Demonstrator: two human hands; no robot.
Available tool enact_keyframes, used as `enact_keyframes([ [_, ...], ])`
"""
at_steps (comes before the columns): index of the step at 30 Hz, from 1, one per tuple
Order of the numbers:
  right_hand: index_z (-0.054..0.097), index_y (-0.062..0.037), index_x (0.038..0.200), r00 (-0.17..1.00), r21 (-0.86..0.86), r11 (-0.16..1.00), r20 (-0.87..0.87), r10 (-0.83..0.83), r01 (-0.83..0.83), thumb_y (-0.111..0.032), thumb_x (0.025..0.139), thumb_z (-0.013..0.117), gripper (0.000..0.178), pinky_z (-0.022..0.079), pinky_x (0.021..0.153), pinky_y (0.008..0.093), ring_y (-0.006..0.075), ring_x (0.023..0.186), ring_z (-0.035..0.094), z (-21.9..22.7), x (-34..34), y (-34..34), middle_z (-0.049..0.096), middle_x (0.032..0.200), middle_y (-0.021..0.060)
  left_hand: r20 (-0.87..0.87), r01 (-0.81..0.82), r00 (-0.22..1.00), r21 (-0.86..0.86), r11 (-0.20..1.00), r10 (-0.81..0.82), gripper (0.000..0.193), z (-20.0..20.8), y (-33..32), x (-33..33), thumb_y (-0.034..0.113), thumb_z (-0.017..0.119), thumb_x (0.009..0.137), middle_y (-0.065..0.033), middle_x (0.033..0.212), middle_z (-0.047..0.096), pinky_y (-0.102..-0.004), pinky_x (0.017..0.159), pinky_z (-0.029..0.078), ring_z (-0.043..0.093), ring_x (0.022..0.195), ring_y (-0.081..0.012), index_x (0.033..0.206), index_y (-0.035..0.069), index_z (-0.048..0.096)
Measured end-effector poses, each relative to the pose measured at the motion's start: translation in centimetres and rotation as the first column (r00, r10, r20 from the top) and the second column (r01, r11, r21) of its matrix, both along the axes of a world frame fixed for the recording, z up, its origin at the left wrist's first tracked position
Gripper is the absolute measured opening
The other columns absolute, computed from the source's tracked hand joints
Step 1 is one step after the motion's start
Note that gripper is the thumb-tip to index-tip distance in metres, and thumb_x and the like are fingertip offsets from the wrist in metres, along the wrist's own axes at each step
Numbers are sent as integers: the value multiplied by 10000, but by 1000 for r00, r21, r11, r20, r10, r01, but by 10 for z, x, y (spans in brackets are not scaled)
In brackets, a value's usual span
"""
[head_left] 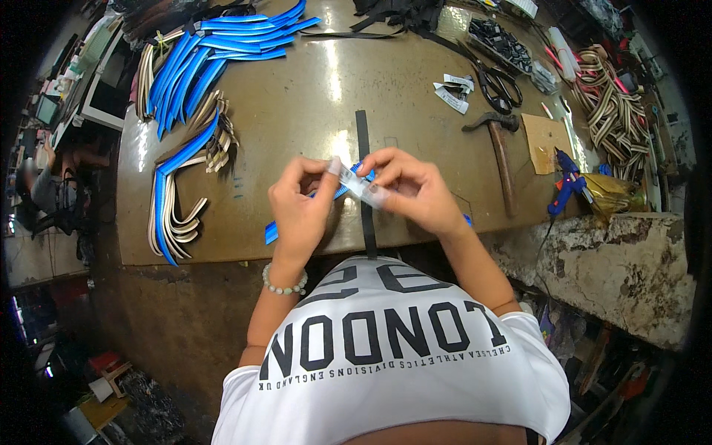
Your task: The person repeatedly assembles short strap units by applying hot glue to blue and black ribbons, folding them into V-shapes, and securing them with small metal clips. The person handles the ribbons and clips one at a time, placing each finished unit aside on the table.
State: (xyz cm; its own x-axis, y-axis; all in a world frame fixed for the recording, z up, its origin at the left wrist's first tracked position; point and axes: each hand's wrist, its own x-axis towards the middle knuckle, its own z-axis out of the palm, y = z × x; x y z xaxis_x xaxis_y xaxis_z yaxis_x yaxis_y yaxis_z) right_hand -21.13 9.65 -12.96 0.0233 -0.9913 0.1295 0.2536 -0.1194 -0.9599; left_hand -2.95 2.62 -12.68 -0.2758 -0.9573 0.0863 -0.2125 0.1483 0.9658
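Note:
Above the near part of the table, my left hand (300, 194) and my right hand (420, 191) pinch a small white printed label (354, 182) between them. Whitish material covers both thumb tips; whether it is tape or part of the label I cannot tell. A blue webbing strap (271, 233) passes beneath my hands, its ends showing past the left fingers and beside the right wrist. Its middle is mostly hidden. Under the label a black strap (363, 132) runs from the table's middle to its near edge.
Blue straps (222, 46) and striped straps (172, 211) lie left. To the right are a hammer (502, 159), black scissors (495, 87), loose white labels (454, 93), a cardboard piece (543, 142), a blue glue gun (569, 182), black buckles (498, 43) and a striped strap heap (610, 104).

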Motion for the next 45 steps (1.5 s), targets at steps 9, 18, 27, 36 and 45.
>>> enact_keyframes([
  [9,735,-38,1020,899,-254,887,-114,-422,385,78,820,709,232,491,748,251,153,981,581,0,17,11,550,1145,74,-636,159,767,309,937,80,204,3,-34,31,80,591,966,-178,1071,635,-260,700,553,655,904,-201,1130,-8,507],
  [18,740,-77,1036,389,-683,717,-628,-675,140,-7,720,769,325,426,646,280,221,910,515,-3,32,7,579,1116,98,-779,543,626,464,699,31,339,-30,18,7,147,625,975,-8,892,585,-169,496,303,396,641,-48,1267,-23,599],
  [27,639,64,1150,970,151,960,-84,-226,237,-67,857,748,339,552,725,223,116,926,610,14,18,15,604,1115,117,-108,185,975,-80,979,-193,225,-11,20,2,148,670,941,-23,865,659,-225,587,410,489,659,-75,1118,19,717],
  [36,654,79,1043,987,270,953,36,-154,139,-47,898,707,199,573,727,233,117,823,663,4,15,12,685,962,113,-113,194,978,187,963,-175,226,-6,23,10,139,750,867,35,760,595,-202,572,339,399,649,-47,1058,20,739],
  [45,640,82,1060,993,320,941,14,-121,110,-74,926,679,209,570,717,250,137,808,669,-7,8,14,685,968,106,-85,185,982,200,962,-171,188,-13,22,6,144,756,859,57,701,544,-203,538,304,369,626,-35,999,19,753],
])
